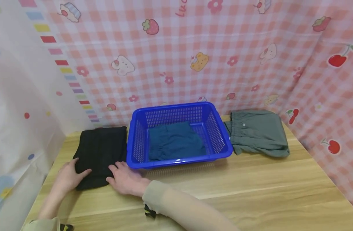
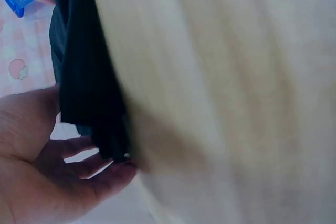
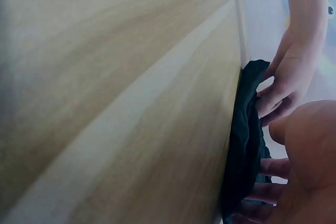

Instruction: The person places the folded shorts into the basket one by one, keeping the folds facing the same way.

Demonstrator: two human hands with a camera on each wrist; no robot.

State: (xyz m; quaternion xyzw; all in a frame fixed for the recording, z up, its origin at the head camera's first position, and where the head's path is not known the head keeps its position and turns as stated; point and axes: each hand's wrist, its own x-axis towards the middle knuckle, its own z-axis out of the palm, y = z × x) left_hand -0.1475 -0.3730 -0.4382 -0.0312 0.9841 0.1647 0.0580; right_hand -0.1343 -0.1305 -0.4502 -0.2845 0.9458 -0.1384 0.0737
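Note:
A folded black garment (image 1: 102, 147) lies flat on the table's left part, close beside the blue basket. My left hand (image 1: 68, 176) grips its left edge: the thumb lies over the top and the fingers curl at the side, near the tabletop. In the left wrist view, dark cloth (image 2: 86, 61) hangs in layers between that thumb and the fingers. My right hand (image 1: 127, 179) rests at the garment's right front corner, its fingertips on the cloth. The right wrist view shows those fingers (image 3: 270, 192) extended against the fabric, with the thumb apart from them.
The blue plastic basket (image 1: 179, 163) stands at the back middle of the wooden table (image 1: 251, 192). Inside lies a folded teal garment (image 1: 176, 141). A folded grey-green garment (image 1: 258, 133) with a gathered waistband sits right of the basket. Patterned curtain cloth (image 1: 176, 64) hangs behind.

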